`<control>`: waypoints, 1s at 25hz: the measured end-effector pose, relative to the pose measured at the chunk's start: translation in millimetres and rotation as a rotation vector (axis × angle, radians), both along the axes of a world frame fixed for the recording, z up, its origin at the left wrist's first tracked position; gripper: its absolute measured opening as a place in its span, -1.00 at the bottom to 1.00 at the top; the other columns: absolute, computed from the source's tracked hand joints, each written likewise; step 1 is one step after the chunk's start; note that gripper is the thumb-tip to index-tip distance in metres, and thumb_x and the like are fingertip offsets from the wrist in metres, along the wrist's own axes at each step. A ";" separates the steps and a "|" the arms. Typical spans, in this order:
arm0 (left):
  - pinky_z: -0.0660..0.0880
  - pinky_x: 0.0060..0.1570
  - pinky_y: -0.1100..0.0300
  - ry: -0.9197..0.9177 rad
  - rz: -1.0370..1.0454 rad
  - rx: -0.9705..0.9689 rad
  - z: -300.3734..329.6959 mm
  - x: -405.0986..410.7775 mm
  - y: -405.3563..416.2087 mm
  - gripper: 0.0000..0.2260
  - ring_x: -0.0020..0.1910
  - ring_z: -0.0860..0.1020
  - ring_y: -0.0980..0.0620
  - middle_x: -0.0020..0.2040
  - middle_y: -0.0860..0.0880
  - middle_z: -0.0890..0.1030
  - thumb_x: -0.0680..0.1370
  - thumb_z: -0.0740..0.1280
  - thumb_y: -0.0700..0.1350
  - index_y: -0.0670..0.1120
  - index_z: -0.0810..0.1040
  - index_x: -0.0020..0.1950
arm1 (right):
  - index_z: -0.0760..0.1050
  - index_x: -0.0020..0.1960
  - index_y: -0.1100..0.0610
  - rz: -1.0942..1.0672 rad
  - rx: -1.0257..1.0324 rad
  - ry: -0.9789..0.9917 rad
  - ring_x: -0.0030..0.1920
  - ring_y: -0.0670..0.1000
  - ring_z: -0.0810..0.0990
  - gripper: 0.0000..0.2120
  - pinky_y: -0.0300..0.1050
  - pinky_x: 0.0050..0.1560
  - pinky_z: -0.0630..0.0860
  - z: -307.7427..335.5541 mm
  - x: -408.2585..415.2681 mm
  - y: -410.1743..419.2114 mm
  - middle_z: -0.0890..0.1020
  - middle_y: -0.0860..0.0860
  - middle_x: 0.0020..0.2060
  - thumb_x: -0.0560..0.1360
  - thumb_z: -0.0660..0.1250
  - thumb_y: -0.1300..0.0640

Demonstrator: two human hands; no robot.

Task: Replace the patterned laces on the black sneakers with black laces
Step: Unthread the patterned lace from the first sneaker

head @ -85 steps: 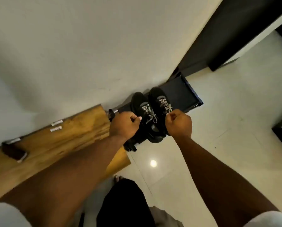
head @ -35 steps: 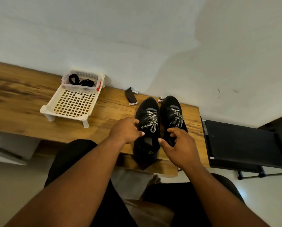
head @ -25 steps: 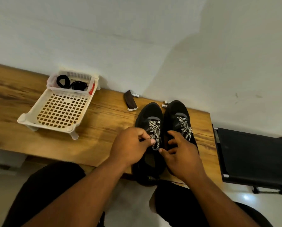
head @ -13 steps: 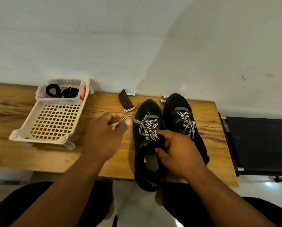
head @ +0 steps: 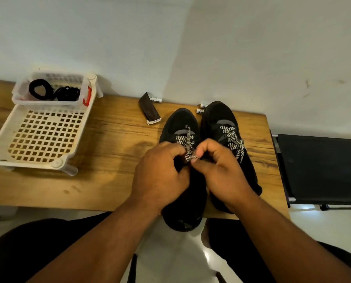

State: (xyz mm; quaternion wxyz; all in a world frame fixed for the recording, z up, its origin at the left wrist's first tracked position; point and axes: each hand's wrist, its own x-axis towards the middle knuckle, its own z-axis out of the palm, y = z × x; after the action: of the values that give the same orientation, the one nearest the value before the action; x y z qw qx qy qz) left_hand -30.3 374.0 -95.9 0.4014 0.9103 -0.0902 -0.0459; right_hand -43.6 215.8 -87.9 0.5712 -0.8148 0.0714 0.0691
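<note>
Both hands, left hand (head: 160, 174) and right hand (head: 217, 170), pinch the patterned lace (head: 188, 144) on the left sneaker (head: 180, 123) (frame centre); black laces (head: 54, 91) lie in the tray (head: 38, 137), upper left.

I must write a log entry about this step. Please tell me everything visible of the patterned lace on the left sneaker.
The patterned lace is a flat woven cord with a black-and-white zigzag pattern. It is partly undone: a few rows still cross the left sneaker, and one loose end points toward the toe. The left hand and right hand pinch it together above the tongue. Its lower rows are hidden by the fingers.
</note>
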 end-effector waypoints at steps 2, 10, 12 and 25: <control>0.44 -0.37 0.21 0.068 0.046 -0.083 2.1 1.5 -3.0 -0.84 -0.35 0.52 0.20 -0.28 0.13 0.56 0.42 0.49 -0.10 0.09 0.53 -0.18 | 0.51 -0.03 0.08 -0.071 0.294 0.015 -0.23 -0.05 0.51 -0.85 -0.18 -0.15 0.48 5.9 4.2 0.0 0.55 0.01 -0.29 0.61 0.31 0.32; 0.49 -0.39 0.10 0.062 0.145 -0.139 8.0 6.4 -2.5 -0.76 -0.41 0.52 0.11 -0.37 0.07 0.55 0.51 0.42 -0.23 0.10 0.50 -0.01 | 0.59 0.04 -0.04 0.187 -0.235 -0.068 -0.45 -0.17 0.40 -0.84 -0.31 -0.38 0.37 3.7 12.1 -3.1 0.46 -0.12 -0.46 0.57 0.43 0.21; 0.58 -0.27 0.10 0.185 0.213 -0.254 15.5 7.4 -4.6 -0.74 -0.31 0.62 0.09 -0.25 0.05 0.64 0.57 0.37 -0.25 0.13 0.53 0.04 | 0.62 -0.05 0.02 0.117 -0.093 -0.012 -0.42 -0.14 0.47 -0.88 -0.28 -0.32 0.43 6.4 12.1 -7.7 0.51 -0.11 -0.44 0.60 0.39 0.22; 0.48 0.03 0.13 0.375 0.708 -0.480 14.1 4.6 40.4 -0.76 -0.04 0.60 0.05 -0.03 0.04 0.61 0.57 0.44 -0.18 0.05 0.53 0.17 | 0.61 -0.14 0.01 -0.331 0.058 0.047 -0.28 -0.10 0.59 -0.88 -0.17 -0.24 0.47 31.1 21.3 -17.7 0.63 -0.14 -0.32 0.57 0.42 0.09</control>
State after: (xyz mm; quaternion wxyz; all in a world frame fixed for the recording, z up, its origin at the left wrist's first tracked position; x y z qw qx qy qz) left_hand -25.8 414.3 -81.8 0.6010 0.7425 0.2919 -0.0477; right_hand -22.3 198.0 -56.8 0.5962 -0.7732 0.2159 -0.0046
